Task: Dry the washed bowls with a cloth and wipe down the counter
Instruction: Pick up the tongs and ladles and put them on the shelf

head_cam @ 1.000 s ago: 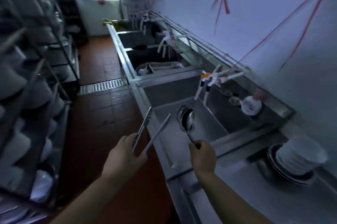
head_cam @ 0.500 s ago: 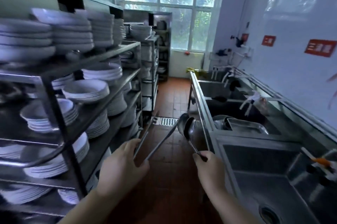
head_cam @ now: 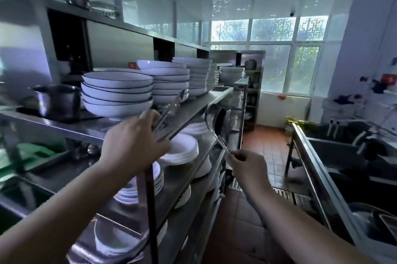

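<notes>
My left hand (head_cam: 133,145) grips a pair of metal tongs (head_cam: 171,104) whose tips reach up toward the top shelf of a steel rack (head_cam: 90,129). My right hand (head_cam: 247,165) pinches the thin handles of two metal ladles (head_cam: 217,121), held upright with their bowls beside the rack's end post. Stacks of white bowls with dark rims (head_cam: 117,92) stand on the top shelf, just left of the tongs. White plates (head_cam: 184,147) fill the shelves below. No cloth is in view.
A steel pot (head_cam: 57,99) stands at the left of the top shelf. A row of steel sinks (head_cam: 335,156) with taps runs along the right wall. Between rack and sinks lies a red tiled aisle (head_cam: 264,156) with a floor drain. Windows fill the far wall.
My view has swung left from the sinks to the dish rack. Both hands have risen, still holding the tongs and the ladles, and now sit close to the top shelf.
</notes>
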Demonstrator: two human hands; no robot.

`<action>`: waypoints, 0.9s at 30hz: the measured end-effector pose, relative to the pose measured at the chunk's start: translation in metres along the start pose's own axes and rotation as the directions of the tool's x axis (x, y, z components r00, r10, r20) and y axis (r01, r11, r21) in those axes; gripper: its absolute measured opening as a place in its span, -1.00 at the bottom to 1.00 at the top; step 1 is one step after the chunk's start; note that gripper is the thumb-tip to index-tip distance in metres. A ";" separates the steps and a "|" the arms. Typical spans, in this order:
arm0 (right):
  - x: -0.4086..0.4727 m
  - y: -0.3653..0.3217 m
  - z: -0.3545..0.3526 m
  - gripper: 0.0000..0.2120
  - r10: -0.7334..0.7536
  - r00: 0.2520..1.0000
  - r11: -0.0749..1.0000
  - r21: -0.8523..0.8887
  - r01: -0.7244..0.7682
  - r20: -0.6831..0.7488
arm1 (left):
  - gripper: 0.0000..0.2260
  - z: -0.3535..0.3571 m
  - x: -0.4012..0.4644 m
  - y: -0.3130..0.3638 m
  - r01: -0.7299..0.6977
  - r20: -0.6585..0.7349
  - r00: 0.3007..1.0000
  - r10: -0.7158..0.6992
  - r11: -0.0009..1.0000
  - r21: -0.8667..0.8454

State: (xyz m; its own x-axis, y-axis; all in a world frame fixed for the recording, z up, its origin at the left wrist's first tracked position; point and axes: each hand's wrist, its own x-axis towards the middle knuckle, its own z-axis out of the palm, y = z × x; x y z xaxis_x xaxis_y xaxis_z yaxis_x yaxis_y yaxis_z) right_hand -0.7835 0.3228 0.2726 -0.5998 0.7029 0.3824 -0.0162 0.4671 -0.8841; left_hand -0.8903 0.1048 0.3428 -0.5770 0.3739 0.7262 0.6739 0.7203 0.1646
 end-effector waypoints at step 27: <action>0.217 -0.029 0.118 -0.85 -0.025 0.884 0.985 0.165 -0.059 0.467 | -0.74 0.098 0.144 -0.092 -0.060 0.388 0.911 -0.137 0.888 0.456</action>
State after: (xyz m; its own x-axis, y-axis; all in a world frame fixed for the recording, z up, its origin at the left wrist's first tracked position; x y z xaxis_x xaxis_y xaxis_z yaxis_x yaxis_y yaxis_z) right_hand -1.0080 0.3981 0.3498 -0.9031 0.3594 0.2351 -0.1125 0.3304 -0.9371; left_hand -1.0808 0.1499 0.3670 -0.7975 0.4683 0.3805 0.4228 0.8836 -0.2014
